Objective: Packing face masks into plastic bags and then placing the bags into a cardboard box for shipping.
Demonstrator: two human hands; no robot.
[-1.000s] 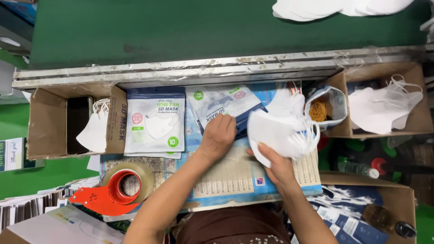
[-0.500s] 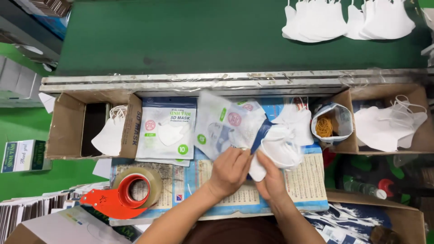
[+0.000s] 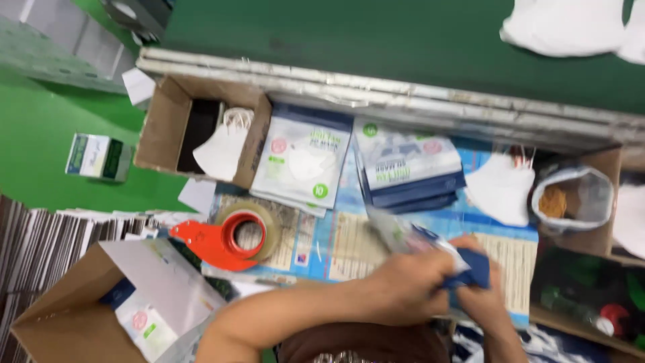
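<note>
A cluttered packing tabletop (image 3: 349,249) covered with printed sheets sits in front of a green conveyor belt (image 3: 349,40). Nearest, the left hand (image 3: 403,286) and right hand (image 3: 487,296) meet, both closed around a blue-and-white mask pouch (image 3: 437,249), blurred by motion. Left of them lies a red tape dispenser (image 3: 228,238). Farther back rest 2 stacks of mask pouches (image 3: 356,158), a loose white mask (image 3: 500,188) and a cardboard box (image 3: 175,128).

Bench crowded: tape dispenser (image 3: 232,238) left, pouch stacks (image 3: 410,168) ahead, cup (image 3: 571,198) right; green belt (image 3: 336,40) free.
</note>
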